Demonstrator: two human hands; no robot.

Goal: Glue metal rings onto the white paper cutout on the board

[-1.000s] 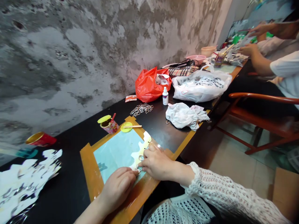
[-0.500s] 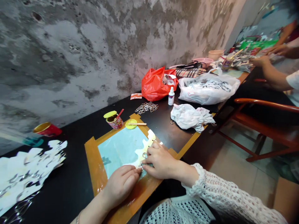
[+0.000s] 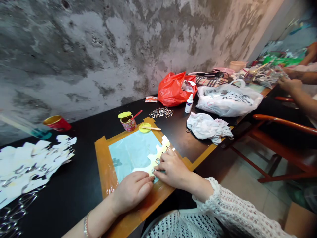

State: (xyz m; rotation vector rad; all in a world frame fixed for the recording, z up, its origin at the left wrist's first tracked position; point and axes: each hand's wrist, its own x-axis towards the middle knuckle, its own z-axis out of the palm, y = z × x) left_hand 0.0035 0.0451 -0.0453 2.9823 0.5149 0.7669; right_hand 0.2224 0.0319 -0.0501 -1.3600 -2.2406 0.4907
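Observation:
A pale cream paper cutout [image 3: 158,151] lies on a light blue sheet [image 3: 131,152] that is taped down with brown tape [image 3: 101,162] on the black table. My left hand [image 3: 131,191] presses its fingertips on the cutout's near end. My right hand [image 3: 174,168] rests beside it, fingers pinched at a small metal ring [image 3: 157,161] on the cutout. The fingertips of both hands nearly meet.
A small tin with a red stick [image 3: 129,123] and a yellow lid [image 3: 144,128] stand behind the sheet. Metal rings [image 3: 162,112], a glue bottle [image 3: 189,103], a red bag [image 3: 174,89], white bags [image 3: 229,97] and cloth [image 3: 208,127] lie further right. Finished cutouts [image 3: 32,165] lie left. Another person's arms [image 3: 300,86] work at far right.
The camera has tilted and shifted, so the scene slides right and up in view. My hands stay on the cutout with only slight finger movement.

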